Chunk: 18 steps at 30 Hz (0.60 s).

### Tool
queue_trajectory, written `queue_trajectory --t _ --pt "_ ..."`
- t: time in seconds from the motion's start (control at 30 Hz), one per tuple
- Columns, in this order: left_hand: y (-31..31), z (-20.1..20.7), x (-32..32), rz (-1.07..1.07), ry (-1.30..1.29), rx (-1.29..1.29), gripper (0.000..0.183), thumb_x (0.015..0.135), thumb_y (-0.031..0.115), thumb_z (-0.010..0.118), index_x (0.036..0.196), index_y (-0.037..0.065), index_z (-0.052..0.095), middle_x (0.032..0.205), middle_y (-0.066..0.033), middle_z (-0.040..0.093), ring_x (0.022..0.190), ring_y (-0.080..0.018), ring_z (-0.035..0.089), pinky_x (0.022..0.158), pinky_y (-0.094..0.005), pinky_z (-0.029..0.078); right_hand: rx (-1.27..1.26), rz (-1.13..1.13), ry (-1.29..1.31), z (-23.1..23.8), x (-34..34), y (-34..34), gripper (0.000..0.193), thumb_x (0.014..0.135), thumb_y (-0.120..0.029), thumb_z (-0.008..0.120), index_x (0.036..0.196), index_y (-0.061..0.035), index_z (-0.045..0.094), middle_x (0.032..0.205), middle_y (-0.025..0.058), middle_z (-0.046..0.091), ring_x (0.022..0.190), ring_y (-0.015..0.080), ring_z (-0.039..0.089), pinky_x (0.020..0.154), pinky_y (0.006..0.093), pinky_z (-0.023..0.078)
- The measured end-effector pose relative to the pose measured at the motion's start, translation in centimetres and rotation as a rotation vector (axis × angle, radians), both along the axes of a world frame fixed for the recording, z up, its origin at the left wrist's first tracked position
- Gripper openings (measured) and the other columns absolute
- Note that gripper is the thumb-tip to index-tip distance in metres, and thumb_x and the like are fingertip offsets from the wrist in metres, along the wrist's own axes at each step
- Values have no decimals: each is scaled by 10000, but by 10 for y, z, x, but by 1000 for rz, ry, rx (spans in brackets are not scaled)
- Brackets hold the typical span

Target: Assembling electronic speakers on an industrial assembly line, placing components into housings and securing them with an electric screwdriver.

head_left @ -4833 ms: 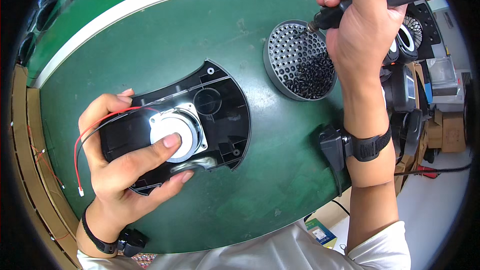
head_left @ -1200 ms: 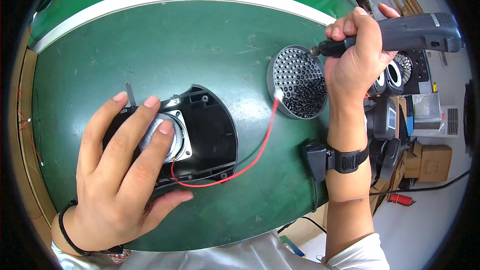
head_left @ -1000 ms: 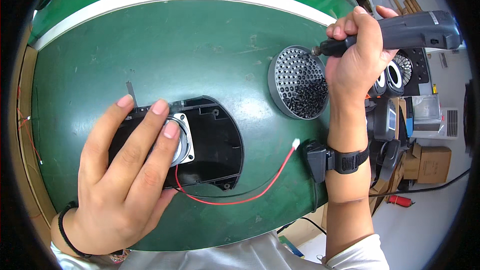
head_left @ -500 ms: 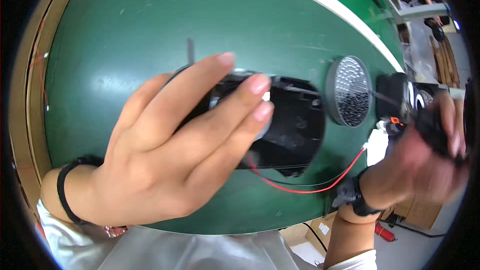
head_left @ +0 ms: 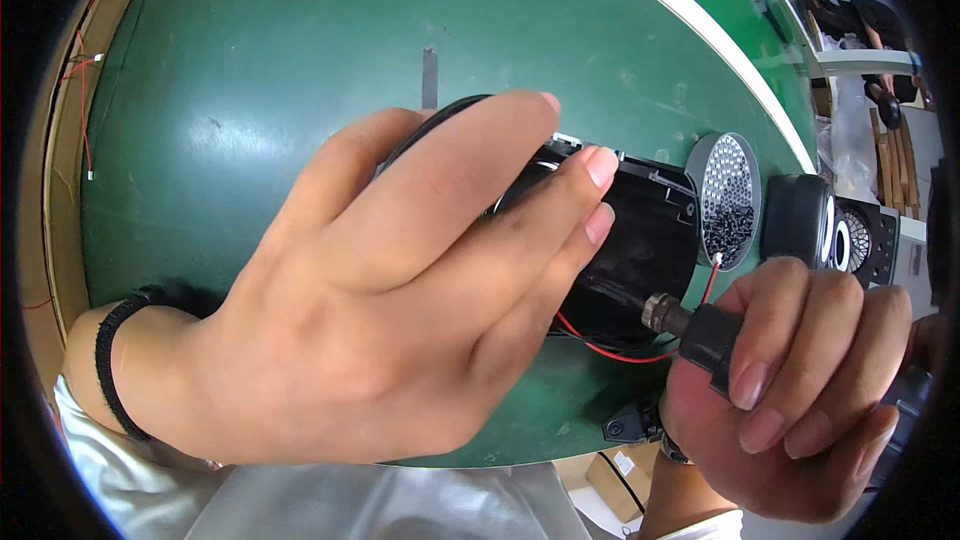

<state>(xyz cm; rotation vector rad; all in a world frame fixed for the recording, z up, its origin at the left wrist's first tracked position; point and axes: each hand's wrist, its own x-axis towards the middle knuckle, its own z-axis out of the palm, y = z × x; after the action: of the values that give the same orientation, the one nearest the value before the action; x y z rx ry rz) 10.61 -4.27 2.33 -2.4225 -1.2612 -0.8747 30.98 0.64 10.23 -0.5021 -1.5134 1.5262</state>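
Green work mat carries a black speaker housing at centre. Left hand grasps it from above. Right hand, near right, clenched around a black electric screwdriver; red wire beneath.

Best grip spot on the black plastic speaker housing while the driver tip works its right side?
Probably the rounded left end of the black plastic speaker housing, taken from above and from the left, as the left hand does now with fingers draped over the top. That leaves the flat open right side clear for the black electric screwdriver in the right hand and for the red wire.
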Motion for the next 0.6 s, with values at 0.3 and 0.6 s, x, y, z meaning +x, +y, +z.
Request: queue_trajectory --t 0.3,0.6 --pt "-11 26 8 44 10 -135 309 821 97 676 1102 -27 710 1232 -144 705 1132 -388 598 790 -400 566 96 18 8 -5 -6 0 97 1023 -185 523 1065 -107 485 778 -5 489 643 121 490 707 303 442" --pt "-9 19 6 34 -28 -101 316 807 111 682 1086 -33 718 1246 -136 692 1132 -391 602 783 -408 559 226 20 72 -23 -12 -1 235 1038 -203 493 1249 -127 423 786 -11 492 653 128 516 738 337 464"
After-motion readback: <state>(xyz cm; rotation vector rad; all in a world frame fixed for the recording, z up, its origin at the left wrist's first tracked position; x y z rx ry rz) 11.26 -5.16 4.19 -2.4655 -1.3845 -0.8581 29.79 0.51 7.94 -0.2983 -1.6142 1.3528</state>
